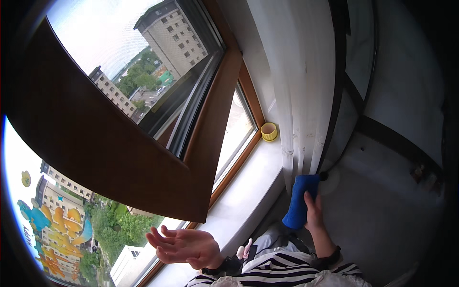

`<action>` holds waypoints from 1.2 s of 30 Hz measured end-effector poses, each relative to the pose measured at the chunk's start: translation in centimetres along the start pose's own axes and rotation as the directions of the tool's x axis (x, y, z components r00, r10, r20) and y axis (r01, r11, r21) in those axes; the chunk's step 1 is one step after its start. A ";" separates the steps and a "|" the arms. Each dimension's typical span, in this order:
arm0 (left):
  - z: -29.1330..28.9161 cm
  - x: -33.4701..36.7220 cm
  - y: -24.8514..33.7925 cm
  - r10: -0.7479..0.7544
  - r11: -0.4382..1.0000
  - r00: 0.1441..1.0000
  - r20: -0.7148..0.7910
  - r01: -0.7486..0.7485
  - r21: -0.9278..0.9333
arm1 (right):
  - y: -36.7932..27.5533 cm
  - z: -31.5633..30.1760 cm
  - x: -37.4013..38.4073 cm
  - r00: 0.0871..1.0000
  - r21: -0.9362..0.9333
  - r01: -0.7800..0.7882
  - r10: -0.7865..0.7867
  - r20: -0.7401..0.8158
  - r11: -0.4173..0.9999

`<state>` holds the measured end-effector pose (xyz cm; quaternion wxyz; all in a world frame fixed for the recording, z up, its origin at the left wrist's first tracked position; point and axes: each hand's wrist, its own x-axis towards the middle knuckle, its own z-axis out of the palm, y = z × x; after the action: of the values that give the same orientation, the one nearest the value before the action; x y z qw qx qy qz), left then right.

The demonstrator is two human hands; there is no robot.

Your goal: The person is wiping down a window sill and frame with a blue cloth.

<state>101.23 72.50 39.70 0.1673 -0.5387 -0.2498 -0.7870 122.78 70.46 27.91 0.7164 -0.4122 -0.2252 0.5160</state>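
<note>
My left hand [186, 246] is held palm up with its fingers spread and nothing in it, beside the lower corner of the opened brown window sash [189, 191]. A small gap seems to lie between the fingers and the sash. On the right, my right hand [314, 216] grips a folded blue cloth [301, 198] in front of my body. The thumb lies over the cloth, and the other fingers are mostly hidden behind it. The white windowsill [244, 191] runs between the two hands.
A small yellow flowerpot [269, 132] stands at the sill's far end. A sheer white curtain [303, 81] hangs right of it. The sash juts inward over the sill. Colourful stickers [62, 222] mark the left pane, with buildings and trees outside.
</note>
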 end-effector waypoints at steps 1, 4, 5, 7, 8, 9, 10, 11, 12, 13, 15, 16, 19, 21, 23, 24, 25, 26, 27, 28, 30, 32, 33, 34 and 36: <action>-0.2 2.1 0.5 0.034 0.999 0.999 0.034 -0.035 0.032 | 0.2 1.4 0.3 0.981 -0.090 0.170 -0.160 0.112 0.981; 0.9 2.9 -1.5 -0.037 0.997 0.980 0.195 0.021 0.081 | -1.7 6.5 1.7 0.796 -0.270 0.591 -0.498 0.344 0.760; 0.7 2.8 -1.9 -0.033 0.995 0.982 0.185 0.014 0.102 | -2.4 8.5 1.7 0.719 -0.249 0.678 -0.553 0.421 0.692; 0.1 2.5 -2.7 -0.127 0.992 0.985 0.119 0.129 -0.014 | -3.0 11.8 2.9 0.460 -0.058 0.812 -0.575 0.677 0.581; -0.2 2.4 -3.1 -0.126 0.992 0.986 0.113 0.127 -0.003 | -3.0 14.1 2.8 0.354 0.007 0.869 -0.631 0.690 0.495; -0.3 2.0 -3.5 -0.119 0.989 0.989 0.087 0.111 0.094 | -3.2 16.2 2.5 0.244 0.061 0.917 -0.676 0.695 0.394; 0.0 1.7 -3.9 -0.111 0.977 0.992 0.065 0.097 0.190 | -3.1 17.6 2.5 0.160 0.095 0.945 -0.695 0.701 0.313; 1.4 1.9 -3.9 -0.148 0.987 0.976 -0.159 0.156 0.038 | -3.0 19.5 2.0 0.062 0.157 0.958 -0.712 0.700 0.238; 2.1 3.3 -4.1 -0.053 0.996 0.954 -0.295 0.070 0.048 | -2.4 21.2 1.3 0.044 0.201 0.948 -0.727 0.685 0.246; 2.7 4.2 -4.6 0.039 0.998 0.906 -0.421 -0.013 0.064 | -1.6 22.2 1.2 0.028 0.238 0.938 -0.741 0.671 0.251; 0.4 3.9 -4.5 -0.090 0.984 0.972 -0.216 0.053 -0.169 | 0.0 23.1 2.4 0.037 0.121 0.979 -0.724 0.689 0.166; -0.6 3.4 -5.2 -0.135 0.960 0.970 -0.200 0.078 -0.268 | 0.5 23.4 3.6 0.066 0.105 0.978 -0.736 0.673 0.183; -2.7 3.0 -7.2 -0.160 0.898 0.982 -0.102 0.102 -0.428 | 1.5 24.5 7.9 0.237 0.019 0.951 -0.767 0.597 0.309; -2.5 3.2 -7.0 -0.158 0.834 0.987 -0.012 0.127 -0.537 | -0.9 25.3 12.3 0.373 -0.210 0.927 -0.811 0.450 0.310; -2.4 3.1 -7.3 -0.219 0.813 0.976 -0.010 0.176 -0.555 | -1.6 25.4 18.2 0.471 -0.326 0.868 -0.828 0.303 0.375; -2.1 3.4 -7.3 -0.226 0.811 0.974 -0.006 0.184 -0.555 | -1.8 25.3 19.8 0.486 -0.333 0.859 -0.825 0.288 0.390; -1.5 3.5 -7.6 -0.215 0.841 0.977 -0.009 0.180 -0.510 | -1.7 25.2 20.9 0.499 -0.341 0.850 -0.822 0.273 0.403; -1.3 3.7 -8.1 -0.195 0.874 0.981 -0.011 0.168 -0.456 | -1.7 25.6 20.3 0.493 -0.334 0.855 -0.820 0.291 0.396; -1.3 3.5 -8.8 -0.193 0.874 0.981 -0.007 0.169 -0.455 | -1.8 26.1 18.9 0.454 -0.325 0.876 -0.835 0.310 0.356; -1.9 3.2 -9.3 -0.190 0.780 0.977 -0.094 0.092 -0.619 | -1.4 26.3 16.4 0.354 -0.279 0.927 -0.832 0.427 0.251; -3.2 3.1 -10.1 -0.164 0.760 0.979 -0.119 0.049 -0.648 | 1.8 26.3 11.2 0.194 0.112 0.933 -0.739 0.645 0.342; -1.9 4.3 -9.2 -0.167 0.775 0.972 -0.167 0.025 -0.631 | 1.4 27.1 8.0 0.001 0.223 0.960 -0.801 0.598 0.167; -1.2 4.3 -9.2 -0.175 0.794 0.961 -0.212 0.010 -0.608 | 1.3 27.1 8.1 -0.044 0.248 0.961 -0.821 0.570 0.120; -0.8 4.4 -9.4 -0.167 0.823 0.951 -0.261 -0.012 -0.568 | 1.2 27.1 8.6 -0.042 0.252 0.959 -0.818 0.574 0.128; -0.4 4.3 -9.9 -0.149 0.872 0.923 -0.355 -0.046 -0.488 | 1.1 27.1 10.2 -0.025 0.226 0.965 -0.813 0.582 0.132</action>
<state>94.15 80.41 41.50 0.0501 -0.3928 -0.0207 -0.9180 105.59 89.73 41.12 0.7057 -0.0683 -0.7052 -0.0104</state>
